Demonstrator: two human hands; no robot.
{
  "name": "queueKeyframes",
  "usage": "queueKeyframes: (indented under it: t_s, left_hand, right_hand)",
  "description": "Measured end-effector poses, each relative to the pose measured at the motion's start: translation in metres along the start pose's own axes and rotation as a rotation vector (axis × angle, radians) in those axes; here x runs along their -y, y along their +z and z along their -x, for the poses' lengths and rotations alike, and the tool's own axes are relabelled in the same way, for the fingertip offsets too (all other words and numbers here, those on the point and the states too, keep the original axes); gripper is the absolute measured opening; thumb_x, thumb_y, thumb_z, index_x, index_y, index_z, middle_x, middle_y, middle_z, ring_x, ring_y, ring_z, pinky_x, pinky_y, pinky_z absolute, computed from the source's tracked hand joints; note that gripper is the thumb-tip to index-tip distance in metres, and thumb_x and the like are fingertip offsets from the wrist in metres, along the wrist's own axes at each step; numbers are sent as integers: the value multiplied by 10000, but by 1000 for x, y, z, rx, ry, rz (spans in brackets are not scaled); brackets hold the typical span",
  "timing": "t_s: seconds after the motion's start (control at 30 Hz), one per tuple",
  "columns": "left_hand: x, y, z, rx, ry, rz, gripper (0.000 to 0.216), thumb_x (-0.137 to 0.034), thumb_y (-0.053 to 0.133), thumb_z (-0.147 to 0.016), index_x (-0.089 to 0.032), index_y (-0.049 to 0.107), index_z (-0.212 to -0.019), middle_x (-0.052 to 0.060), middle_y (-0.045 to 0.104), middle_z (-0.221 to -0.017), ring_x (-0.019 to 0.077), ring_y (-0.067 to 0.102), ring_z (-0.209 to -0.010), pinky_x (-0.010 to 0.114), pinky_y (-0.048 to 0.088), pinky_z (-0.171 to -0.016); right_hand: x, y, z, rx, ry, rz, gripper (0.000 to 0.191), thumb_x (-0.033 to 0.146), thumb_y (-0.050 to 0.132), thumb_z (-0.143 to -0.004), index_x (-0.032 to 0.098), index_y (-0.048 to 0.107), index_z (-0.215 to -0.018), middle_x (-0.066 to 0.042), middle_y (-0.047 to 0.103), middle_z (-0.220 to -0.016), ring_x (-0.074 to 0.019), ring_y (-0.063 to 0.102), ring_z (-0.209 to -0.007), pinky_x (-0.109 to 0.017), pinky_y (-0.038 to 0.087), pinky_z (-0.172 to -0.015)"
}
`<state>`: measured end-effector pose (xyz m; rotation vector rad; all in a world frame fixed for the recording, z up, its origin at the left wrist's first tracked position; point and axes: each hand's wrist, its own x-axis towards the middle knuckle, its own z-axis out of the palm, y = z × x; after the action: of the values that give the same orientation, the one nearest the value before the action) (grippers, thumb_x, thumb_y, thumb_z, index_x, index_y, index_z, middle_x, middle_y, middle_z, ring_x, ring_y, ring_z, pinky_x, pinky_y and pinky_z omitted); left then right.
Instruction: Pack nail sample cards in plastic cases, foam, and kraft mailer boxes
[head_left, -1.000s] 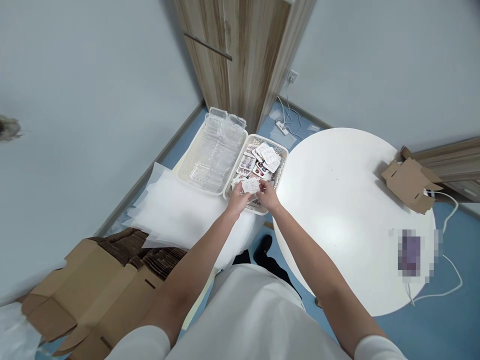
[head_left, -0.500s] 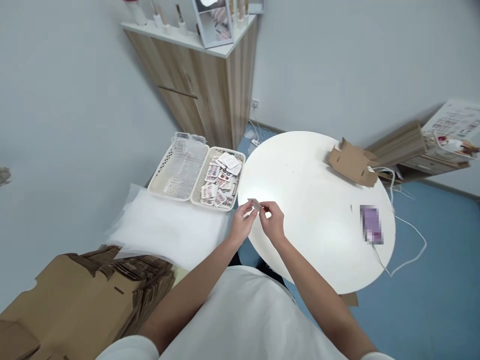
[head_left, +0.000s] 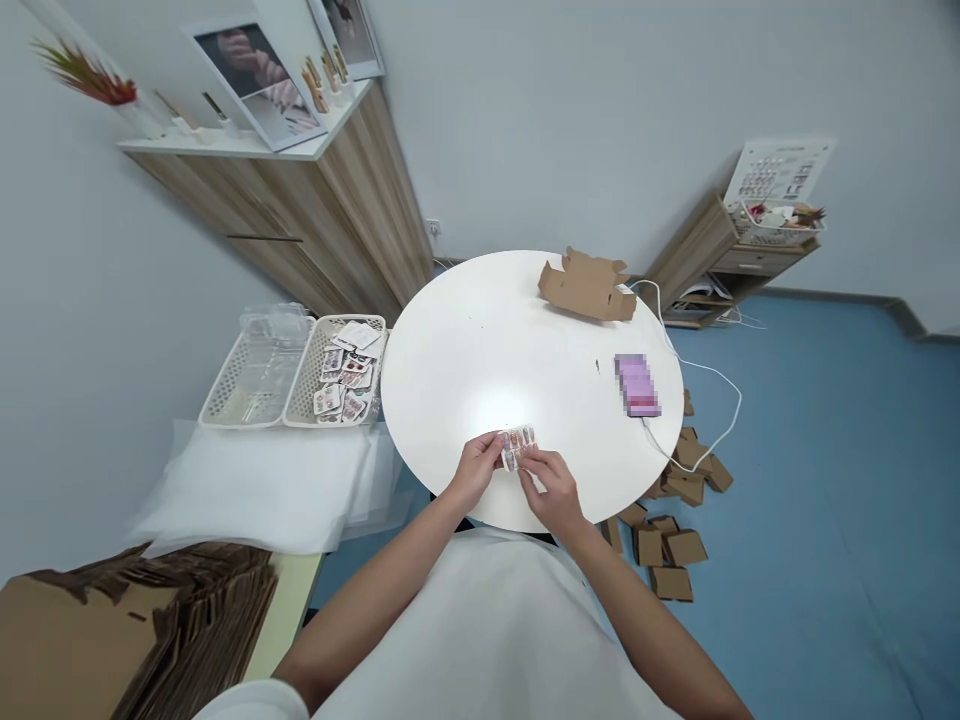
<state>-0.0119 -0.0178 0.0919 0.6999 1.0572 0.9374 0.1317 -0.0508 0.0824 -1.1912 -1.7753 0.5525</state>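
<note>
Over the near edge of the round white table (head_left: pixel 442 350), my left hand (head_left: pixel 475 468) pinches a small white card of press-on nails (head_left: pixel 516 440) by its left side. The card's printed-looking face, with rows of coloured nails, is turned up toward me. My right hand (head_left: pixel 553 487) has its fingertips closed on the card's lower right edge, covering part of it. To the left, a white basket (head_left: pixel 300 400) holds a pile of similar nail cards (head_left: pixel 349 372). Beside it, another basket (head_left: pixel 217 400) contains clear plastic cases (head_left: pixel 271 350).
An unfolded cardboard box (head_left: pixel 589 288) and a blurred purple device (head_left: pixel 637 386) with a white cable (head_left: pixel 709 366) lie on the table. Translucent sheets (head_left: pixel 255 480) and stacked flat cardboard (head_left: pixel 202 620) are at left. Several small boxes (head_left: pixel 671 583) lie on the floor at right.
My view has swung to the right. The card, seen nearly edge-on before, now shows its nail-covered face, and both hands sit slightly lower in the picture, still on it.
</note>
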Motion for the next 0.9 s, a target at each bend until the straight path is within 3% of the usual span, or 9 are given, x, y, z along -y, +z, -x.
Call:
queueKeyframes:
  t_s: [0.13,0.2,0.3,0.5,0.67,0.9]
  left_hand:
    - [-1,17,-3,115,-88,-25,384,-448,570,-716,-133,630,-927,65,625,-773,143,570,-708,288,456,-693]
    - [0,22,-5,165,-113,-45,392,-449,567,-719,-140,627,-953,71,632,-804,149,577,-732,294,452,-708]
    - [2,26,-9,210,-129,-77,385,-446,567,-722,-154,628,-967,66,639,-824,149,581,-746,295,447,-717]
    - [2,23,-17,111,-88,-99,395,-435,581,-710,-162,611,-994,71,632,-865,141,590,-725,320,452,-716]
    - [-1,20,-23,76,1,-169,404,-333,664,-643,-149,598,-996,51,625,-784,131,583,-690,315,456,-699]
    - [8,17,-18,31,-33,-226,365,-304,657,-647,-143,583,-966,18,593,-708,124,590,-646,324,474,-692]
  right_hand:
    - [-15,-33,5,-87,408,-171,277,293,551,-745,207,577,-1007,-82,592,-928,-189,558,-838,-368,476,-735]
    - [-22,-39,4,-49,604,-369,319,354,541,-743,192,566,-1016,-69,608,-871,-172,571,-766,-343,481,-683]
    - [-28,-40,3,22,765,-602,317,408,554,-714,179,583,-932,-36,614,-740,-149,567,-663,-297,471,-595]
    - [-28,-39,5,-37,882,-699,308,444,643,-613,180,543,-734,-12,598,-652,-127,548,-582,-271,460,-541]
    - [-26,-38,9,42,1012,-858,324,431,667,-592,193,465,-679,8,620,-646,-114,566,-564,-283,473,-597]
    - [-37,-40,-3,-84,906,-709,324,422,621,-646,181,555,-852,1,614,-662,-126,569,-622,-270,452,-582]
